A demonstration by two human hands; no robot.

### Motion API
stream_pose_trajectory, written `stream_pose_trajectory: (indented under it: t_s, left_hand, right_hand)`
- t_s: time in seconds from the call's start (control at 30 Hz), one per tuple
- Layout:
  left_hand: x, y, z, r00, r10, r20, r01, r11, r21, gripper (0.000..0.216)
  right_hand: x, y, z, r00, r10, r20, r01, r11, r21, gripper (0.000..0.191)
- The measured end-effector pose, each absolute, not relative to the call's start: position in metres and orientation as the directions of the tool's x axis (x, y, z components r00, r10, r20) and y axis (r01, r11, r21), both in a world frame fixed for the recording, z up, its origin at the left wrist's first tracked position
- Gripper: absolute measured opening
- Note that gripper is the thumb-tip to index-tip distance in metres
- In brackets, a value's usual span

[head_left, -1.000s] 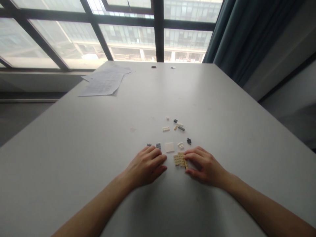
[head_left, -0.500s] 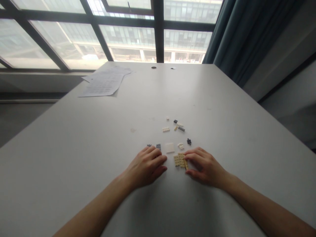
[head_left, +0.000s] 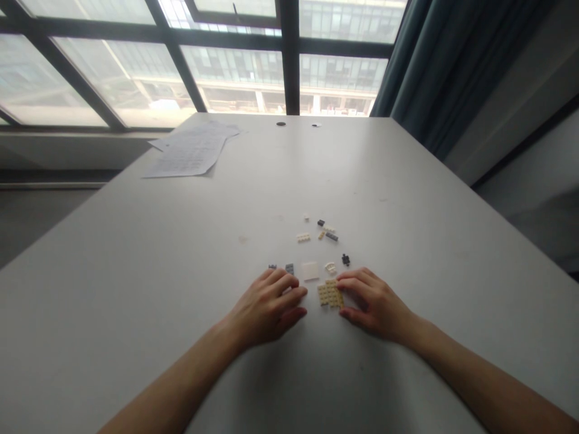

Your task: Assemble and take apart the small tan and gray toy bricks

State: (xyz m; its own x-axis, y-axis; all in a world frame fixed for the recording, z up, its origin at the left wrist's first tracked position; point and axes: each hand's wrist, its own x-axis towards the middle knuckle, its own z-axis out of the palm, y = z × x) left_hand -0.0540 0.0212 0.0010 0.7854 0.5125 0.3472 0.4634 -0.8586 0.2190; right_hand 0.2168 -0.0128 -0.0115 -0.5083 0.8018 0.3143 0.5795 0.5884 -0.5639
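Tan studded toy building plates (head_left: 329,294) lie together on the white table, side by side. My right hand (head_left: 373,304) pinches their right edge between thumb and fingers. To the left, my left hand (head_left: 275,304) rests on the table with fingers and thumb apart, a small gap from the tan plates and holding nothing visible. A grey brick (head_left: 289,268) sits just beyond its fingers, with another small grey piece (head_left: 272,266) partly hidden behind the knuckles. Between the hands, a smooth white tile (head_left: 310,271) and a white curved piece (head_left: 330,267) lie beyond the plates.
Farther up the table (head_left: 217,253) are a black piece (head_left: 346,259), a white studded brick (head_left: 303,237), a long grey brick (head_left: 332,237) and several other small pieces. Printed papers (head_left: 190,150) lie at the far left, near the window. A dark curtain (head_left: 434,72) hangs at right.
The tan plates sit closer and more evenly together, with the right-hand strip pressed nearer. Both hands stay almost where they were.
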Motion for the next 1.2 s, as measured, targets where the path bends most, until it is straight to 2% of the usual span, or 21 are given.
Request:
stream_pose_trajectory:
  t_s: [0.23, 0.37, 0.53, 1.2]
  left_hand:
    - [-0.050, 0.015, 0.004, 0.793, 0.453, 0.407, 0.444, -0.888, 0.122, 0.024]
    - [-0.046, 0.011, 0.007, 0.830, 0.400, 0.390, 0.380, -0.916, 0.130, 0.039]
    - [-0.041, 0.009, 0.005, 0.873, 0.387, 0.297, 0.352, -0.921, 0.165, 0.055]
    - [-0.041, 0.010, 0.002, 0.860, 0.402, 0.313, 0.353, -0.913, 0.204, 0.051]
  right_hand:
    - [0.216, -0.013, -0.010, -0.506, 0.800, 0.323, 0.581, 0.593, -0.558, 0.035]
    - [0.216, -0.013, -0.009, -0.494, 0.802, 0.335, 0.587, 0.592, -0.553, 0.034]
    - [0.216, -0.013, -0.011, -0.489, 0.809, 0.326, 0.597, 0.583, -0.551, 0.033]
    - [0.216, -0.013, -0.010, -0.472, 0.821, 0.320, 0.605, 0.566, -0.560, 0.032]
